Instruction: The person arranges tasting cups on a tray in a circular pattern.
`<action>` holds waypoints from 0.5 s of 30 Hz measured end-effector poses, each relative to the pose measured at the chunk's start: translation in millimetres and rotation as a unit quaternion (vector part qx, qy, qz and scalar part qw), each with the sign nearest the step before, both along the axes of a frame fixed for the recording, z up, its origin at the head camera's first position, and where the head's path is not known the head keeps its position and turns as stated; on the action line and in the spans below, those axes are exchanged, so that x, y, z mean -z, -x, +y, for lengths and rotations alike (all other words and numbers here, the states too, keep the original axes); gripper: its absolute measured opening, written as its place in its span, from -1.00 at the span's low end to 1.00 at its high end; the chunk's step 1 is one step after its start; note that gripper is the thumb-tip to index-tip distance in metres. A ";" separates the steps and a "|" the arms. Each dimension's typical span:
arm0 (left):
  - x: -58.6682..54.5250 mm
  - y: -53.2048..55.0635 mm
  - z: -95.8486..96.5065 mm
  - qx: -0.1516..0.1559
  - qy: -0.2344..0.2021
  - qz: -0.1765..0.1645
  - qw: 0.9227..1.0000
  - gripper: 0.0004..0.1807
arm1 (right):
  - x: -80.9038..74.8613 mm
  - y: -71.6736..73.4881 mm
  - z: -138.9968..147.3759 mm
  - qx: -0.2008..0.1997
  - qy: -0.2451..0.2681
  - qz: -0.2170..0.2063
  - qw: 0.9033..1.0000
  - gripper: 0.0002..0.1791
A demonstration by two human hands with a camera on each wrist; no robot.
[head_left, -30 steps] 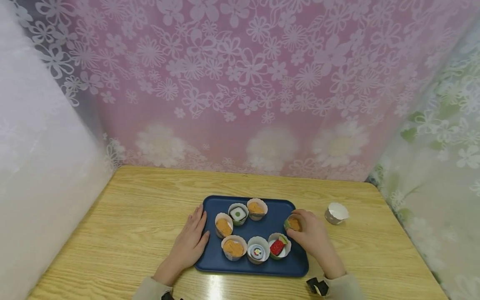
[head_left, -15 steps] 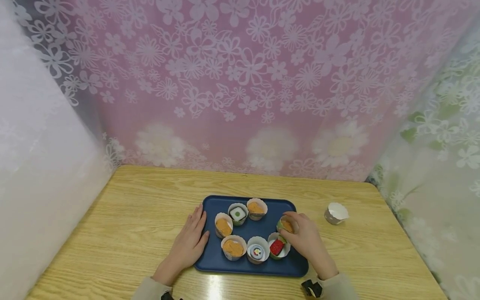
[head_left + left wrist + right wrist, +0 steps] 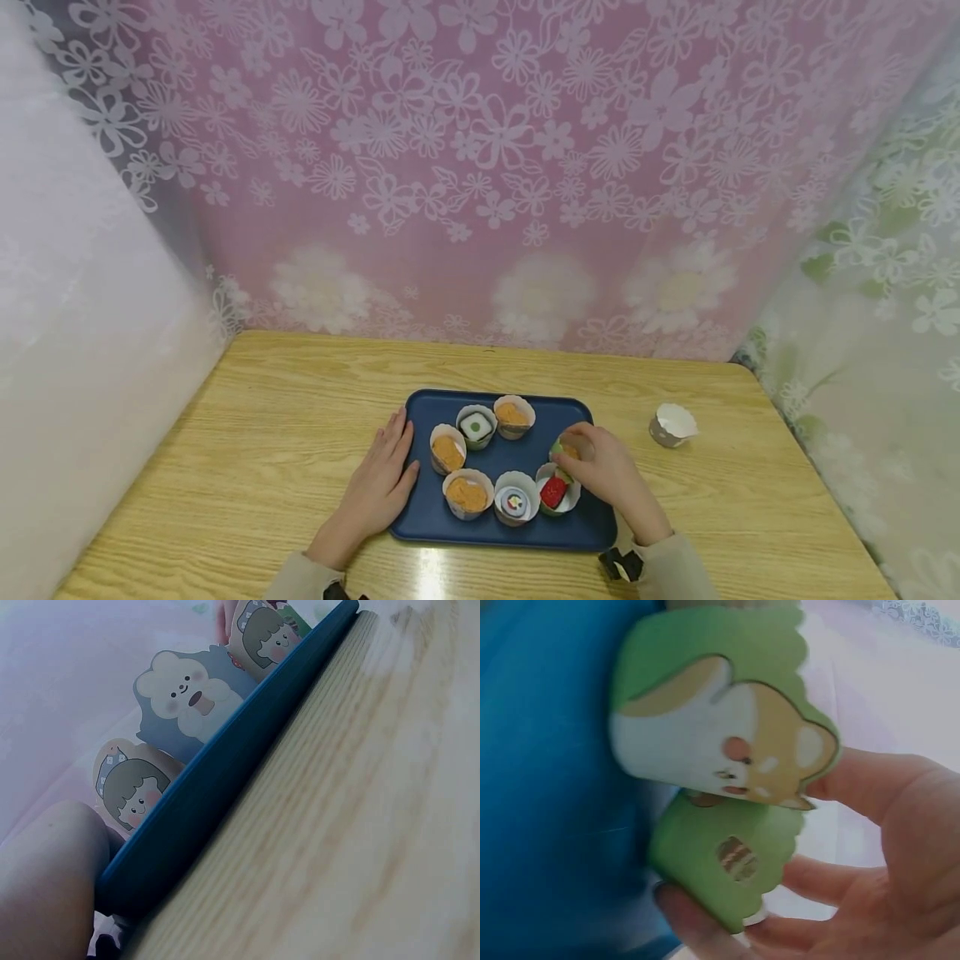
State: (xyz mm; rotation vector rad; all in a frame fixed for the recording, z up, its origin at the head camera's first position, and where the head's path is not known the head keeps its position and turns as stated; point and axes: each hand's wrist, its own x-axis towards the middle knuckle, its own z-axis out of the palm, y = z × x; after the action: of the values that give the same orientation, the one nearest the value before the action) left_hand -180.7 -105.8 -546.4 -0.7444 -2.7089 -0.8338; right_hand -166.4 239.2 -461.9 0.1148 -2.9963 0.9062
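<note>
My right hand (image 3: pixel 609 473) pinches the rim of a green paper baking cup (image 3: pixel 556 451) with orange filling, at the right side of the blue tray (image 3: pixel 501 461). In the right wrist view, this green cup (image 3: pixel 724 851) stands against another green cup with a dog picture (image 3: pixel 697 727), the tray behind them. The strawberry cup (image 3: pixel 555 512), holding a red strawberry piece, is just in front of the pinched cup. My left hand (image 3: pixel 378 482) lies with straight fingers along the tray's left edge; the left wrist view shows the tray's edge (image 3: pixel 225 787) beside it.
Other cups on the tray hold orange filling (image 3: pixel 468 497), a round sushi-like piece (image 3: pixel 514 502) and a white block with a green dot (image 3: pixel 475 427). A white-lined cup (image 3: pixel 672 426) stands on the wooden table (image 3: pixel 300 417), right of the tray. Floral curtains enclose the table.
My right hand has moved left with the green cup, from the tray's right edge to close behind the strawberry cup. My left hand has stayed in place.
</note>
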 end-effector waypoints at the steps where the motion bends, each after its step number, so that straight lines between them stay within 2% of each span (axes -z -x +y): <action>1: 0.0 0.0 -0.3 0.000 0.001 -0.001 1.000 -0.35 | -1.3 1.3 -1.2 0.000 -0.001 -0.008 1.000 -0.61; 8: 0.2 -0.4 0.2 -0.003 -0.003 0.005 1.000 -0.36 | -7.0 5.5 -8.7 -0.002 0.005 -0.043 0.999 -0.57; 12: 0.6 -0.1 1.4 -0.003 -0.006 0.018 1.000 -0.37 | -5.4 6.0 -10.4 -0.004 0.010 -0.043 0.999 -0.54; 15: -0.2 -0.6 1.2 -0.003 -0.009 0.012 1.000 -0.36 | -3.9 6.4 -10.5 -0.006 0.008 -0.038 0.999 -0.53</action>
State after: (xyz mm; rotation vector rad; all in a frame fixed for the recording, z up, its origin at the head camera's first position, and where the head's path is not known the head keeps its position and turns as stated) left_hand -180.1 -104.6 -546.1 -0.7374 -2.6782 -0.8400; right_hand -172.8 228.7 -458.0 0.1018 -3.0592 0.9577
